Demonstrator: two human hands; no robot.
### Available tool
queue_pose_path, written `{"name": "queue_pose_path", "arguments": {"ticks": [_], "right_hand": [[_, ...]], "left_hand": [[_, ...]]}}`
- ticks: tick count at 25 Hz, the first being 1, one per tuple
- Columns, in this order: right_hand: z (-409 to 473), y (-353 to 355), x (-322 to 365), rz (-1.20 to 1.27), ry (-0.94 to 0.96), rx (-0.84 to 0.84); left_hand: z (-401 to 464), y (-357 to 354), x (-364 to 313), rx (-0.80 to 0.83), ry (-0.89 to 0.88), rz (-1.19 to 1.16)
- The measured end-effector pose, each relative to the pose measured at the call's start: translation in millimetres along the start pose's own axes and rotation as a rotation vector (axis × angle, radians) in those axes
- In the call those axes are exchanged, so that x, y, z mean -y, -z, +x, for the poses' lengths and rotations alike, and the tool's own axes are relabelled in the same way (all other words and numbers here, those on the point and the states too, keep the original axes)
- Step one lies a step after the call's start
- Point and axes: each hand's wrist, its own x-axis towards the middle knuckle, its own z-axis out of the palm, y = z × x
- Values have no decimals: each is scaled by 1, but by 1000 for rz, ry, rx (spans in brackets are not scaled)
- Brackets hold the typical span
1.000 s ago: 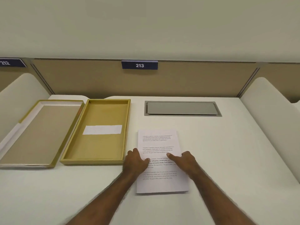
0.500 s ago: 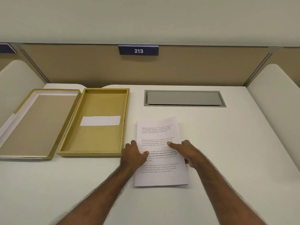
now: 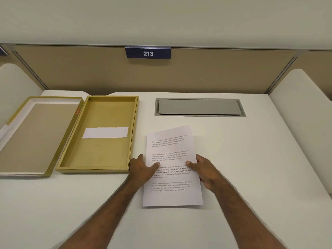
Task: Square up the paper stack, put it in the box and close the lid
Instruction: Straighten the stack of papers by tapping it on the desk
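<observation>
A thin stack of white printed paper [image 3: 171, 155] lies on the white desk in front of me, its far end lifted and tilted slightly. My left hand [image 3: 142, 168] grips its left edge, thumb on top. My right hand [image 3: 204, 170] grips its right edge, thumb on top and fingers underneath. To the left stands the open mustard-yellow box [image 3: 100, 155] with a white label on its floor. Its lid [image 3: 34, 135] lies upside down further left, touching the box.
A grey cable flap [image 3: 199, 107] is set into the desk behind the paper. A tan partition with a sign reading 213 [image 3: 148, 53] closes the back. White side dividers [image 3: 301, 112] flank the desk on both sides.
Both hands shifted from resting on top of the paper to gripping its side edges. The far end of the stack has lifted and turned slightly. The camera tilted.
</observation>
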Motion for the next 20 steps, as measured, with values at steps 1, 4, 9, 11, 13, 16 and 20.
{"name": "queue_pose_path", "arguments": {"ticks": [1,4,9,11,13,16,20], "right_hand": [[-8,-1,0,11,53,15],[-32,3,4,30,218,67],[-72,9,31,4,459,-5],[-82,6,30,13,536,-32],[-86,5,20,-28,591,-50],[-81,6,-5,-88,616,-84],[-80,-2,-12,-86,623,-136]], "left_hand": [[-1,2,-1,-32,-6,-108],[-10,11,-12,-15,-66,-458],[-39,42,-50,-16,-349,-731],[-51,49,-58,-72,-477,-760],[-61,49,-54,-86,-531,-724],[-71,39,-38,-45,-498,-636],[-75,30,-32,-21,-502,-653]]}}
